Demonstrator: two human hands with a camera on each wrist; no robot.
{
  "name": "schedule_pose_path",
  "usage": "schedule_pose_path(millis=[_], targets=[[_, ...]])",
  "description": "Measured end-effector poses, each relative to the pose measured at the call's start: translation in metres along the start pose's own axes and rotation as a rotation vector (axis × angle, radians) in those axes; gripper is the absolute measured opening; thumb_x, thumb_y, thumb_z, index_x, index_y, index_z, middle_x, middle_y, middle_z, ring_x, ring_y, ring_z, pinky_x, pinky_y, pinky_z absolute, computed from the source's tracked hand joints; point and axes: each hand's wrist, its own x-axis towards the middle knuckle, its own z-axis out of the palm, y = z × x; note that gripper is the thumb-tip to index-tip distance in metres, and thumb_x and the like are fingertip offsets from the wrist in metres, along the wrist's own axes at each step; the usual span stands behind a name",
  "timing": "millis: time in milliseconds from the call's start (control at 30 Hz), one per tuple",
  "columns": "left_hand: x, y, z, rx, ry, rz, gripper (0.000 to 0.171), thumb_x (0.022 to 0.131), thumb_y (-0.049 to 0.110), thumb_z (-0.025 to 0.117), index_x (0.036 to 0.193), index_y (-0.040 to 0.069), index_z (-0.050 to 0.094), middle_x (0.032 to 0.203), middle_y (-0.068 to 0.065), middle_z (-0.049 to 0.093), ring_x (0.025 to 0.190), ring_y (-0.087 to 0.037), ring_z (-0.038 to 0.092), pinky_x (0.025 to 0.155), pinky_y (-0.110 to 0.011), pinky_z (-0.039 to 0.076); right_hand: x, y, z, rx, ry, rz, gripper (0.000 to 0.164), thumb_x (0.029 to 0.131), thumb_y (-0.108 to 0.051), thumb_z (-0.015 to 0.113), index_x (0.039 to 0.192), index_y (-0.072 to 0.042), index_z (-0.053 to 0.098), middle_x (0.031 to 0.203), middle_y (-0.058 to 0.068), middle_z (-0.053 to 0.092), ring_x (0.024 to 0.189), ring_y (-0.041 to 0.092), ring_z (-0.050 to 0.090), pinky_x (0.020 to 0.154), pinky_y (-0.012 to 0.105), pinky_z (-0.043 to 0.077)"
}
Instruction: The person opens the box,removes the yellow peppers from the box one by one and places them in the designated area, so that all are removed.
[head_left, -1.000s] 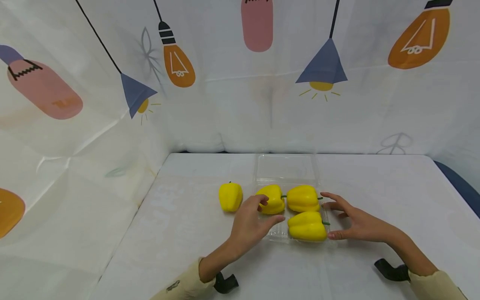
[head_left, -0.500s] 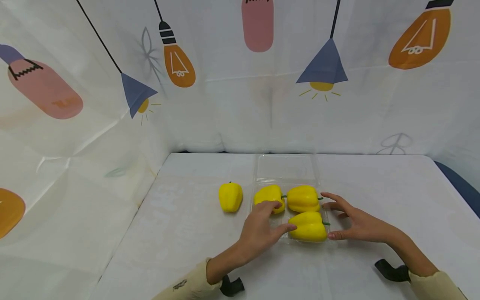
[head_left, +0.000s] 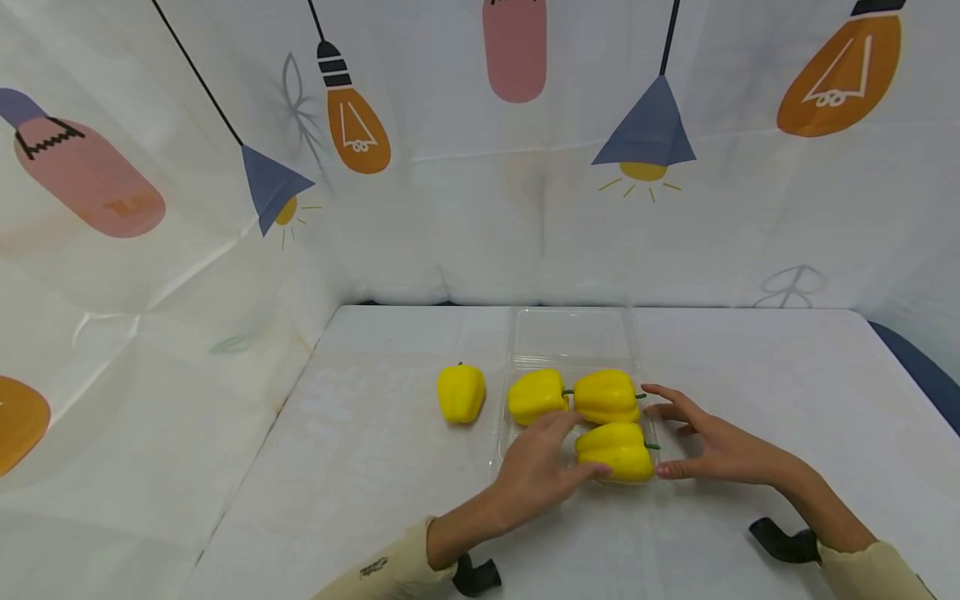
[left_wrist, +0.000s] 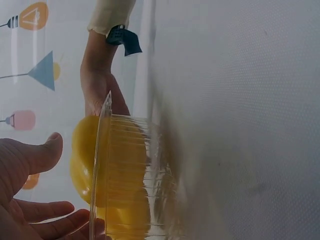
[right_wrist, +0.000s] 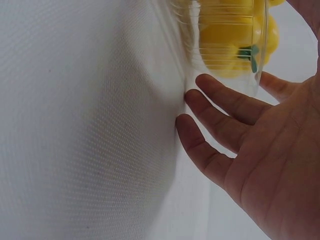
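Note:
A clear plastic clamshell container (head_left: 510, 432) lies on the table, lid (head_left: 573, 333) folded back. Inside, two yellow bell peppers fill the back row: a back left pepper (head_left: 536, 396) and a back right pepper (head_left: 604, 396). In front of the right one lies a front pepper (head_left: 618, 450), green stem pointing right. My left hand (head_left: 536, 471) hovers at the container's front left, fingers spread near that pepper; the left wrist view shows the thumb (left_wrist: 47, 152) apart from it. Around the container's right side, my right hand (head_left: 723, 450) rests with relaxed fingers, fingertips down at the table (right_wrist: 125, 150).
Another yellow bell pepper (head_left: 461, 393) stands on the table left of the container. A white curtain (head_left: 465, 225) printed with lamps hangs behind the table and along its left side. Black curved pieces (head_left: 783, 540) are worn at both wrists.
My left hand has moved right and slightly toward the front, from the back left pepper to the front pepper. The right hand and the peppers have stayed in place.

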Motion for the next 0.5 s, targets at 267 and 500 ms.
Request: schedule_pose_path(millis=[267, 500], targets=[[0.0007, 0.0035, 0.0057, 0.015, -0.017, 0.032, 0.059, 0.083, 0.051, 0.063, 0.129, 0.016, 0.052, 0.126, 0.008, 0.056, 0.115, -0.003, 0.051, 0.095, -0.023, 0.043, 0.0000, 0.0002, 0.0004, -0.006, 0.005, -0.010, 0.101, 0.074, -0.046, 0.076, 0.149, -0.025, 0.013, 0.136, 0.008, 0.048, 0.120, 0.030, 0.049, 0.088, 0.041, 0.048], [0.0011, 0.0049, 0.0090, 0.029, -0.036, 0.032, 0.062, 0.082, 0.051, 0.064, 0.131, 0.016, 0.050, 0.127, 0.007, 0.056, 0.115, -0.003, 0.051, 0.095, -0.021, 0.042, -0.0004, -0.0003, 0.0001, -0.009, 0.002, -0.014, 0.100, 0.075, -0.046, 0.076, 0.149, -0.026, 0.012, 0.136, 0.008, 0.049, 0.119, 0.028, 0.049, 0.088, 0.038, 0.049]])
